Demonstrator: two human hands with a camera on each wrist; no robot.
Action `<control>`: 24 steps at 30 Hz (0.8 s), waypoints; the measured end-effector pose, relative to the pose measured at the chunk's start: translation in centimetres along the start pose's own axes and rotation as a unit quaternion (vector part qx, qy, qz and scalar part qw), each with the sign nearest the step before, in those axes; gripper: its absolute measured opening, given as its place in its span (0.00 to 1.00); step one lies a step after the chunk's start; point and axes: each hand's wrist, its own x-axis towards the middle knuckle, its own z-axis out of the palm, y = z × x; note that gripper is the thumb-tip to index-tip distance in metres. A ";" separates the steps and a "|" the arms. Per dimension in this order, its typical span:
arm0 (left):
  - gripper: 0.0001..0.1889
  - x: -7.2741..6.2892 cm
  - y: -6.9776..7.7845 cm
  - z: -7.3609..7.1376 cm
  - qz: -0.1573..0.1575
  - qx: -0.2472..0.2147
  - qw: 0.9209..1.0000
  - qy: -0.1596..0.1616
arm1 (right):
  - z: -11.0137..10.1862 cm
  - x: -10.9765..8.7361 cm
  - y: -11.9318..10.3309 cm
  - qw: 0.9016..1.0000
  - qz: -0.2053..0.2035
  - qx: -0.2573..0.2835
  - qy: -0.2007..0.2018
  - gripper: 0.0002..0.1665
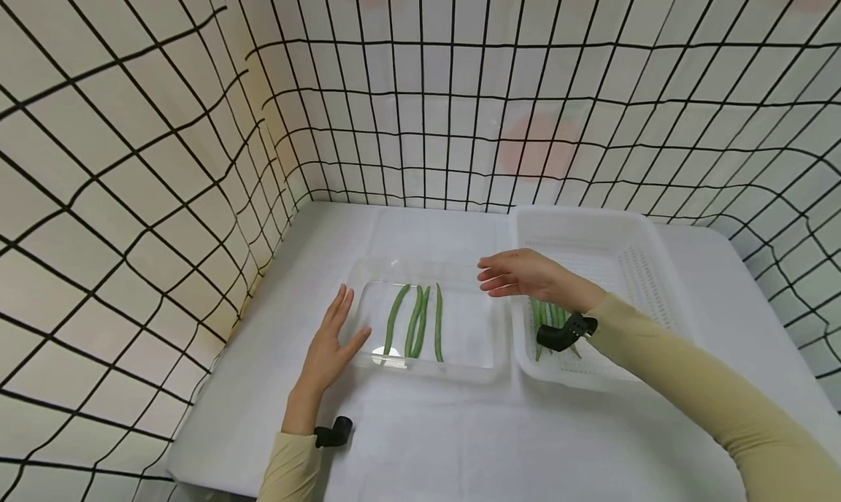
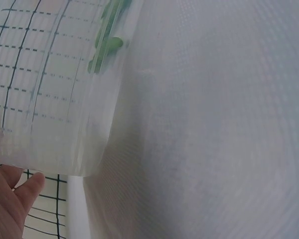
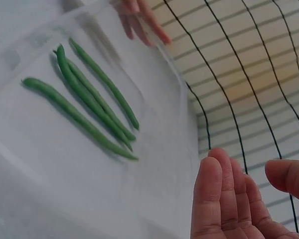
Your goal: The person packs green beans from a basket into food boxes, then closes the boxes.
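Note:
Several green beans (image 1: 438, 323) lie side by side, lengthwise, in a clear plastic container (image 1: 453, 370). At the container's left side is my left hand (image 1: 328, 352), thumb spread from its fingers; the left wrist view shows the fingers and thumb (image 2: 30, 191) close to the clear wall, and whether they touch it I cannot tell. My right hand (image 1: 528, 274) hovers between the container and a white perforated basket (image 1: 581, 214). Its fingers (image 3: 229, 199) are extended, thumb apart, holding nothing. More green beans (image 1: 548, 314) lie in the basket, partly hidden beneath the right wrist.
A white cloth (image 1: 460, 436) covers the table under both containers. Black wire grid panels (image 1: 420, 115) stand along the back and sides. The basket stands right beside the clear container. A black wrist camera (image 1: 335, 432) is strapped to the left wrist, another (image 1: 558, 336) to the right.

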 end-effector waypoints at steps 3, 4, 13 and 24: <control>0.40 0.0 0.0 -0.1 0.000 0.002 1.000 0.004 | -2.0 -0.7 0.3 1.000 -0.006 0.006 0.016 0.29; 0.40 0.0 -0.1 -0.1 0.000 0.001 1.000 0.005 | -2.7 -1.0 0.5 1.000 -0.006 0.008 0.020 0.30; 0.40 0.0 0.0 -0.1 0.003 -0.001 1.000 0.000 | -9.0 -3.3 3.8 0.997 0.024 0.030 0.068 0.25; 0.40 0.1 -0.2 0.1 0.008 -0.003 1.000 0.001 | -14.5 -4.3 9.4 0.986 0.110 0.004 0.125 0.33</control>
